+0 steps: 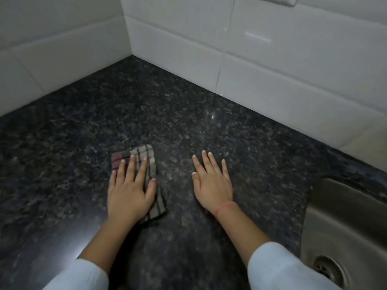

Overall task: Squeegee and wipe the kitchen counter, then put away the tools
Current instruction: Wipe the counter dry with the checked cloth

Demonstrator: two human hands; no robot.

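Cloth (142, 154) left of the sink (335, 197) lay under my flat left hand (129, 191) for wiping; right hand (213, 183) rested on the counter (146, 105), both grips released.

Folded plaid cloth (146, 162) flat on dark granite counter (146, 105).

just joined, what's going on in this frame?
A person seems to be at the wiping step on a dark granite counter. The left hand presses flat on a folded checked cloth, fingers straight. The right hand rests flat on the bare stone beside it, holding nothing. A steel sink sits at the right, with white tiled walls behind. No squeegee is in view.
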